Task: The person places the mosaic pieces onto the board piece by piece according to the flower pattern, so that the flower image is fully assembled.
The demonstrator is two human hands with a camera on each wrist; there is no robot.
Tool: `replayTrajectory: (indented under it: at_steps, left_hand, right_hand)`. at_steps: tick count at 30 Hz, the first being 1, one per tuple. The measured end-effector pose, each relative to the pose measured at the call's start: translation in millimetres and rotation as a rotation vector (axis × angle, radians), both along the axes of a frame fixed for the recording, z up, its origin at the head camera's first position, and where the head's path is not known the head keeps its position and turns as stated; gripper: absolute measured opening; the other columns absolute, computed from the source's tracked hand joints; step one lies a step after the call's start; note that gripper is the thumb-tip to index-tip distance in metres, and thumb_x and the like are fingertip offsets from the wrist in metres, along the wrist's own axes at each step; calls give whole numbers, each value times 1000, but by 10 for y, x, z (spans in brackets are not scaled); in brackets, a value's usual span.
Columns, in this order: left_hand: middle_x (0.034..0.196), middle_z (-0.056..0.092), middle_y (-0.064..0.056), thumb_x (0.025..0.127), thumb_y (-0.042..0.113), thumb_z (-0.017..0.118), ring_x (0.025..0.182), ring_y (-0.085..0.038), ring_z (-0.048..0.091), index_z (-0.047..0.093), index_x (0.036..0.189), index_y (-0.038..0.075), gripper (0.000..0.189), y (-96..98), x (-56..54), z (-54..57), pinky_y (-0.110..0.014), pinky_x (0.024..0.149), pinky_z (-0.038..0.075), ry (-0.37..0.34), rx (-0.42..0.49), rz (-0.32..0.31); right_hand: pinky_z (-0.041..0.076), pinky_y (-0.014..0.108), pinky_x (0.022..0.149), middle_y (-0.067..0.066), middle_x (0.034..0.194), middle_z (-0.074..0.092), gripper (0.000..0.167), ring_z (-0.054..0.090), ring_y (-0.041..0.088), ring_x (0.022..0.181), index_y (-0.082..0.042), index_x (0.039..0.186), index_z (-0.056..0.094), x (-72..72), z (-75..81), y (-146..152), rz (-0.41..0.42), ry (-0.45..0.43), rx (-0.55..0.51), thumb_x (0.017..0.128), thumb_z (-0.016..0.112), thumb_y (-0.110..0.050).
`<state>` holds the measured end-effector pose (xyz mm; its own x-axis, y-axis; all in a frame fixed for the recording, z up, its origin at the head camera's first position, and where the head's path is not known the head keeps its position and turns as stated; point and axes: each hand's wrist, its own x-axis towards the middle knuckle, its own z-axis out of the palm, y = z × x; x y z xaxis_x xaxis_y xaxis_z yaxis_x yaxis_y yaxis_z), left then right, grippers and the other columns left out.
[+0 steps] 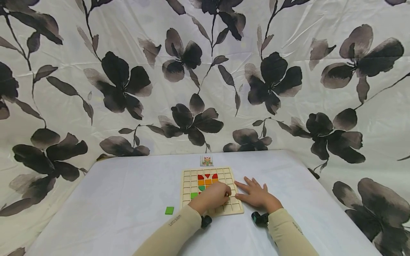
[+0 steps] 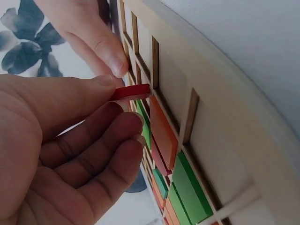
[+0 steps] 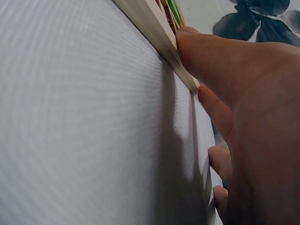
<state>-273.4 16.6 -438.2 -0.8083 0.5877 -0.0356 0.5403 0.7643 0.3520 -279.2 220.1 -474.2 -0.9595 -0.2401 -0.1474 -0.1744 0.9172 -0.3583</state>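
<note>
A pale wooden grid board lies on the table with red, orange and green tiles in its cells. My left hand is over the board's lower middle. In the left wrist view its thumb and fingers pinch a small red tile at the grid, beside an orange tile and a green tile. My right hand rests at the board's right edge, fingers spread; in the right wrist view the thumb touches the board's rim. The left hand hides part of the tile pattern in the head view.
A loose green square tile lies on the white tabletop left of the board. Behind the board is a small card with a coloured pattern. A floral cloth hangs behind the table.
</note>
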Motion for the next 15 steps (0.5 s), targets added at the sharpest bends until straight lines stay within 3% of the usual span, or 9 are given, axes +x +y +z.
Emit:
replayTrajectory:
  at_steps: [6,15]
  left_hand:
    - [83,66,4,90,17,68,70,-9,53,73,99,10,13,82,-36,-19,-19,68,48,-48,27,18]
    - [67,57,6,90,14,66,60,-9,48,70,78,11,13,80,-21,-100,-19,55,41,15,10,5]
  right_hand:
    - [4,77,106,13,160,23,65,13,46,147,-33,147,40,-24,-11,10,2,3,3,91,48,-64]
    - [5,77,106,12,161,22,64,13,45,147,-35,147,39,-33,-21,-1,-5,-7,9,91,48,-64]
